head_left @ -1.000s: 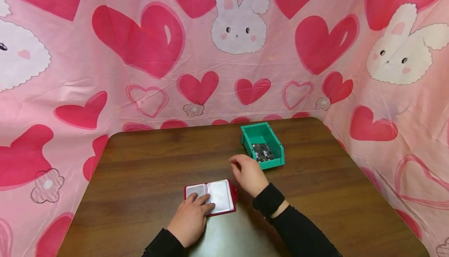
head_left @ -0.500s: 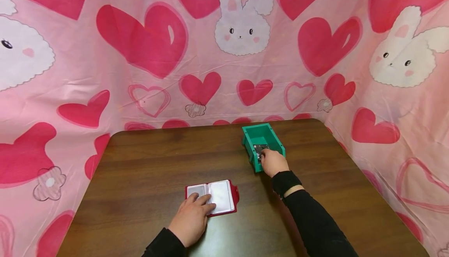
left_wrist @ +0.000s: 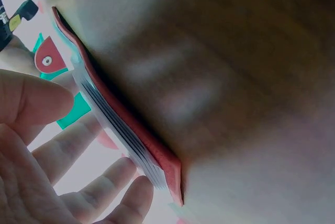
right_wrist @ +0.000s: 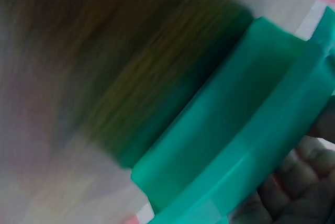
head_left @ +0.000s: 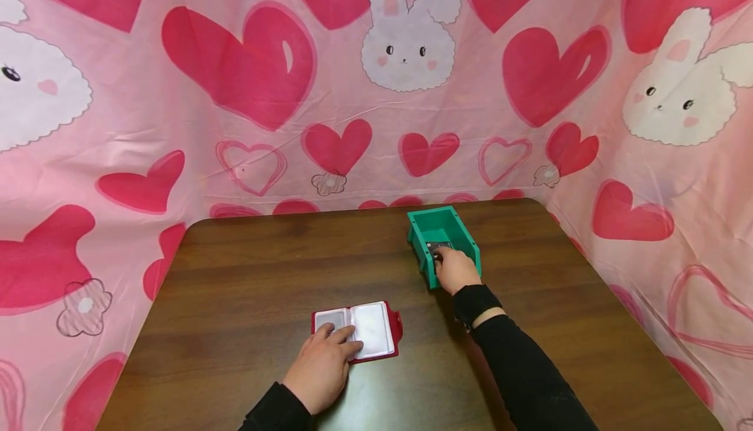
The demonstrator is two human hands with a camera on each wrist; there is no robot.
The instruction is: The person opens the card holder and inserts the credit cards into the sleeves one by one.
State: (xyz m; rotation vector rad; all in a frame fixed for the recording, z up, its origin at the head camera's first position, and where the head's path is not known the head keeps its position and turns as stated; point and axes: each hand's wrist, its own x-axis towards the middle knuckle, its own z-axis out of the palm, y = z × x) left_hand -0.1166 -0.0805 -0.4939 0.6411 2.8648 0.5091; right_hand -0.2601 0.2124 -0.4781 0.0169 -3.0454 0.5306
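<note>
A small red photo album [head_left: 372,331] with clear sleeves lies spread on the table. My left hand [head_left: 317,369] rests on its left page with fingers extended. In the left wrist view, the red cover [left_wrist: 131,130] and its stacked sleeves stand beside the fingers of that hand. My right hand [head_left: 457,270] reaches into a green bin [head_left: 428,216], its fingers curled at a black card [head_left: 438,246] with pale print. The fingertips pinch at the card, though the contact is partly hidden. In the right wrist view the bin's front wall [right_wrist: 235,130] covers the fingertips.
The brown wooden table [head_left: 265,267] carries the album near the front and the bin farther back on the right. A pink cloth [head_left: 259,176] with hearts and rabbits hangs behind the table and along its sides.
My right hand has moved from beside the bin to the right and into it, and its fingers now cover much of the black card. The left hand stays on the album.
</note>
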